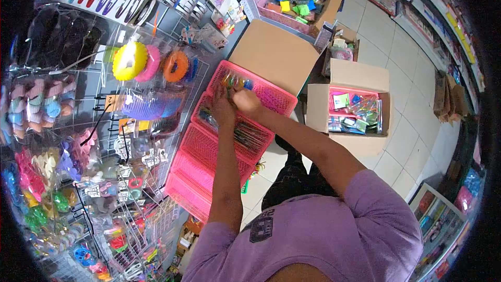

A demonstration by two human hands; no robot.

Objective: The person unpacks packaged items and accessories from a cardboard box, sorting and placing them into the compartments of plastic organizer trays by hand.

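Note:
Both of my hands are close together over the pink baskets. My left hand (pixel 223 107) is above the second pink basket (pixel 265 152), its fingers reaching to the small colorful items (pixel 236 82) at the left end of the top pink basket (pixel 288 105). Beside it, my right hand (pixel 246 100) is closed at the same items; what it holds, if anything, is hidden. Thin dark sticks (pixel 250 137) lie in the second basket. Below it, another pink basket (pixel 201 149) shows its bare mesh bottom.
Hair accessories hang on a wire rack (pixel 201 73) at left. A brown cardboard sheet (pixel 274 55) lies beyond the baskets. An open cardboard box (pixel 355 75) with packaged items stands on the tiled floor (pixel 404 99). A pink box (pixel 288 18) holds colorful pieces.

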